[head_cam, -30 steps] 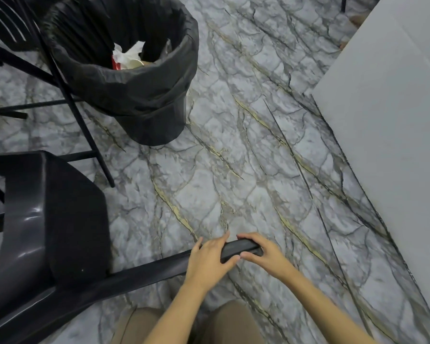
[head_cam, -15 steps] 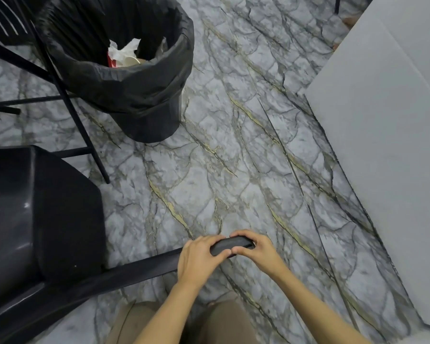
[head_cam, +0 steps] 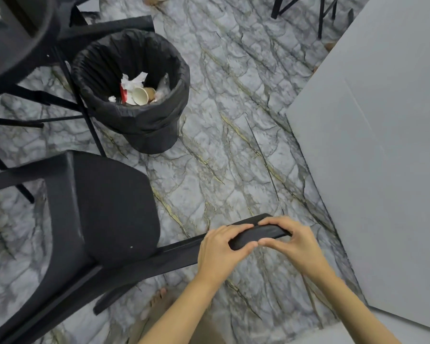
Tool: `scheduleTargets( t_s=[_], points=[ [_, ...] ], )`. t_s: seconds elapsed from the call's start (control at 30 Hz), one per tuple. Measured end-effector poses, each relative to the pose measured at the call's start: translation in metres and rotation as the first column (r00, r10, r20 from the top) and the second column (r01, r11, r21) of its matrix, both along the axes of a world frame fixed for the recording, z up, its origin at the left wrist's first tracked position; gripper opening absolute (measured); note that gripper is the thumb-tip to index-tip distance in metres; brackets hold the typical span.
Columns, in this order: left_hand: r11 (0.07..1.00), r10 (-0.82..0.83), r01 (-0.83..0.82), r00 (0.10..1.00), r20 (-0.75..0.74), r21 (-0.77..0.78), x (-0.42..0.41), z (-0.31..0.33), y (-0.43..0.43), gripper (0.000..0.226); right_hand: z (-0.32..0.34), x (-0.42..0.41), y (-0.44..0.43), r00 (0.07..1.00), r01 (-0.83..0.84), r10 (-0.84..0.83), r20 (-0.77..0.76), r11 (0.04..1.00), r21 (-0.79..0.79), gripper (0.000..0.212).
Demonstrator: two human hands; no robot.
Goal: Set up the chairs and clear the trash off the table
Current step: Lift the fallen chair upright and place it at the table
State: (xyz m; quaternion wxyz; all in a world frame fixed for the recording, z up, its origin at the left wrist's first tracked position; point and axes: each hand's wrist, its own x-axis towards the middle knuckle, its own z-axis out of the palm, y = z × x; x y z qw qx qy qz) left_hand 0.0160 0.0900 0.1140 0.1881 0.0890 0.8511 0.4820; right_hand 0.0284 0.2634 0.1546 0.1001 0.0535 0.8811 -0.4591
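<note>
A black plastic chair (head_cam: 102, 209) lies tilted on the marble floor at the lower left, its seat facing me. Both hands grip one end of its black frame bar at lower centre: my left hand (head_cam: 221, 249) wraps it from the left, my right hand (head_cam: 293, 242) from the right, thumbs almost touching. A black-lined trash bin (head_cam: 139, 120) stands behind the chair, with paper cups and crumpled napkins (head_cam: 137, 90) inside. The grey table (head_cam: 382, 145) fills the right side; its visible top is bare.
Another black chair (head_cam: 18, 38) with thin metal legs stands at the upper left, a white scrap on it. More dark chair legs (head_cam: 320, 11) show at the top right. My bare foot (head_cam: 159, 299) is below the held bar. Open marble floor lies between bin and table.
The view has lifted and swung, so the bin's inside and more of the chair seat show. Both hands keep their grip on the bar, which sits higher and nearer the table.
</note>
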Motion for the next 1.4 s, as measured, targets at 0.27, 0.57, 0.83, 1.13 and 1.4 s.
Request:
scheduleTargets(
  t_s=[0.27,0.57,0.83,1.13,1.4],
  points=[
    [0.967,0.061,-0.050,0.997,-0.037,0.251,0.035,0.092,-0.008,0.042,0.123,0.034,-0.013,0.987,-0.083,0.114,-0.117,0.966,0.244,0.042],
    [0.927,0.061,-0.064,0.998,0.020,0.369,0.059,0.132,-0.092,0.034,0.161,0.059,-0.076,0.970,-0.184,0.211,-0.118,0.962,0.203,0.030],
    [0.939,0.046,-0.023,0.997,-0.058,0.343,0.082,0.157,-0.202,0.032,0.192,0.085,-0.138,0.947,-0.282,0.294,-0.132,0.954,0.098,0.023],
    [0.923,0.218,-0.148,0.961,-0.167,0.355,0.152,0.181,-0.373,0.035,0.199,0.123,-0.269,0.847,-0.495,0.498,-0.186,0.866,0.068,0.037],
    [0.790,0.588,-0.473,0.766,-0.261,0.391,0.192,0.174,-0.500,0.054,0.177,0.126,-0.375,0.676,-0.686,0.698,-0.237,0.713,0.142,0.040]
  ],
)
